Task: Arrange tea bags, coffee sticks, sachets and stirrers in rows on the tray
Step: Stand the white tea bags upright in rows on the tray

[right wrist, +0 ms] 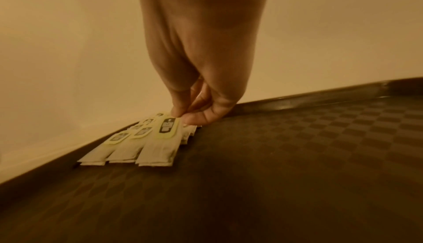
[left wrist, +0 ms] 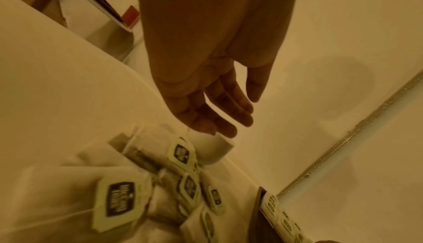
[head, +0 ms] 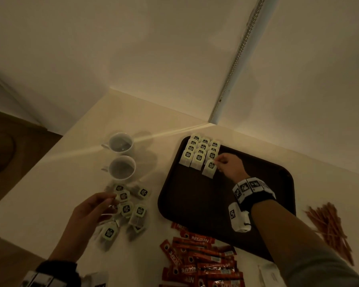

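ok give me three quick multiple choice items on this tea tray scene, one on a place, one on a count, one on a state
1. Where do the arranged tea bags lie?
A. the tray's far left corner
B. inside a cup
C. on the coffee sticks

2. How many white cups stand left of the tray?
A. one
B. two
C. four

3. What is the right hand doing?
A. resting flat
B. holding a cup
C. pinching a tea bag tag

Answers: 1 A, the rows fill that corner; 2 B, two stand side by side; 3 C, thumb and fingertips meet on the tag.
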Available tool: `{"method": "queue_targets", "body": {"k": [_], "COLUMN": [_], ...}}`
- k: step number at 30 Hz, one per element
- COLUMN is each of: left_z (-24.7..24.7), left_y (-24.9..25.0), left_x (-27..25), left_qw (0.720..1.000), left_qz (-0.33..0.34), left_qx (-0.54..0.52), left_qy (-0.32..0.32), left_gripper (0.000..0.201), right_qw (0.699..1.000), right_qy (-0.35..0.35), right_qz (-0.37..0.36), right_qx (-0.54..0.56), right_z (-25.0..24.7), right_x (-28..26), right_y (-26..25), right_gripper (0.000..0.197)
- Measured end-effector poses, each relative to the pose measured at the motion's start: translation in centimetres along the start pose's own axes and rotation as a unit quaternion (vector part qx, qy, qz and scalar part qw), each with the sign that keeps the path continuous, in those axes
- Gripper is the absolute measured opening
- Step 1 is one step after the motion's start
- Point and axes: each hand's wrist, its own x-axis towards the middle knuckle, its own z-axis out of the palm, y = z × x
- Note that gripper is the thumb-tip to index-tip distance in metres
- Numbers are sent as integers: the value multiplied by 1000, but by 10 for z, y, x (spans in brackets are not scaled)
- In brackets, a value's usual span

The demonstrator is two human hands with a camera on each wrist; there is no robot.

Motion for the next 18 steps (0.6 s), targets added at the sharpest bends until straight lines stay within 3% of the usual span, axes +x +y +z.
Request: {"method": "queue_targets", "body": {"k": [13,16,18], "left_z": [-22,-22,-21], "left_y": [-5,-3,-2], "left_x": [-14,-17,-20], "left_qw": [999,999,998], "left_qz": [-33,-31,-35], "left_qx": [-14,-9,6], "left_qy": [41,42,48], "left_gripper": [19,19,19], "right_qw": [999,996,993], "right_qy": [50,78,37], "right_qz": [6,-37,-116], "right_qx": [-20,-2,-11], "right_z": [8,10,24], "right_x": [20,1,-26], "right_y": [-11,-35,-59], "right_gripper": [8,17,17]}}
